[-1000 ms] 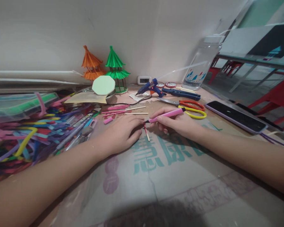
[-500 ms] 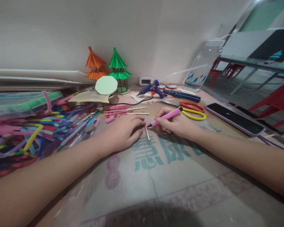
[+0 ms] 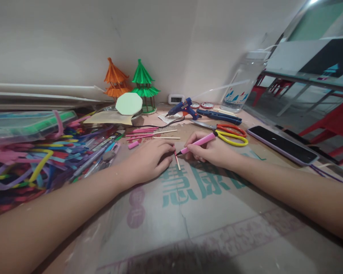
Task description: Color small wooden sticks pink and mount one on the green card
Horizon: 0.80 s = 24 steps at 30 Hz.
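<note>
A thin stick (image 3: 178, 163), pink on its upper part and pale wood below, lies on the printed cardboard sheet (image 3: 148, 236). My left hand (image 3: 152, 158) rests on the sheet with its fingers closed on the stick's far end. In my right hand (image 3: 207, 148) is a pink marker (image 3: 201, 141), its dark tip touching or very near the coloured part of the stick. Beyond my left hand lie the pink marker cap (image 3: 133, 145), several pink sticks (image 3: 141, 130) and bare wooden sticks (image 3: 168, 138).
Colourful pipe cleaners (image 3: 25, 163) and a plastic box (image 3: 31, 123) fill the left. Behind stand orange (image 3: 116, 78) and green (image 3: 143, 78) pagoda models, a glue gun (image 3: 183, 108) and a bottle (image 3: 242, 83). Scissors (image 3: 231, 137) and a phone (image 3: 282, 144) lie right.
The marker tip has shifted slightly down and left along the stick, with my right hand. My left hand keeps its place.
</note>
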Available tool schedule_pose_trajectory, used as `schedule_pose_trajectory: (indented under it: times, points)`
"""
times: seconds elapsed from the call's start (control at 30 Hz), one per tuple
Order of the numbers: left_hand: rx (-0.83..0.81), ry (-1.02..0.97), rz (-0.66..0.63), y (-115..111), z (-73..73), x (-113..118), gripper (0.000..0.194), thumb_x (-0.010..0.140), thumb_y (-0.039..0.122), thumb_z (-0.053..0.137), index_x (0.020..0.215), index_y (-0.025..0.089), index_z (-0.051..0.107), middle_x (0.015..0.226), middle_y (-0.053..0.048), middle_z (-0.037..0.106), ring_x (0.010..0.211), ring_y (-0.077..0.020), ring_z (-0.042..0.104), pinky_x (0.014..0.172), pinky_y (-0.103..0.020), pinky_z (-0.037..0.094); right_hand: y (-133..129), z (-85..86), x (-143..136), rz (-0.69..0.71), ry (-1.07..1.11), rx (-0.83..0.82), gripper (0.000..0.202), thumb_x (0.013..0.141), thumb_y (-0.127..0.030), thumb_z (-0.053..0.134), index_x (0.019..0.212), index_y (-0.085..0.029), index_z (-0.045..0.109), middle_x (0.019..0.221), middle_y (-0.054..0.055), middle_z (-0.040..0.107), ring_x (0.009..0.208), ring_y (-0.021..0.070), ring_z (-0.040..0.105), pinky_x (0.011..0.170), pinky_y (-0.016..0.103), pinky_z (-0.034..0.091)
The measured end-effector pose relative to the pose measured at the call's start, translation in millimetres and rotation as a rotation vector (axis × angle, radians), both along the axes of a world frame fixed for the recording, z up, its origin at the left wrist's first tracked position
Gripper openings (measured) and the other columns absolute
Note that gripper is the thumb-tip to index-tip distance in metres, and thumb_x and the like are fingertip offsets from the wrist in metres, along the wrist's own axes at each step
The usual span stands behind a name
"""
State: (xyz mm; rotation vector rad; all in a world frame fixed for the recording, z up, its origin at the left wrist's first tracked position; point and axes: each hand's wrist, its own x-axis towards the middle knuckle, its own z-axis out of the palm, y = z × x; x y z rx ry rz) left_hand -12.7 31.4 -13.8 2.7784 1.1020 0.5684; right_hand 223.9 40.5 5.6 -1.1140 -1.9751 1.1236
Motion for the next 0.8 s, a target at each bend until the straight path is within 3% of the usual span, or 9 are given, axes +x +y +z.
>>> schedule_pose_trajectory:
  times: [0.8]
  points:
    - [0.007, 0.004, -0.008, -0.1, 1.0, 0.6, 0.030, 0.100, 0.026, 0.046, 0.119, 0.016, 0.067, 0.130, -0.012, 0.068, 0.125, -0.0273, 0.060, 0.109, -0.047, 0.048, -0.9, 3.2, -1.5, 0.022, 0.017, -0.044, 0.021, 0.087, -0.036, 0.067, 0.086, -0.019, 0.055, 0.068, 0.001, 0.071, 0.045, 0.0076, 0.049, 0.042, 0.020, 0.038]
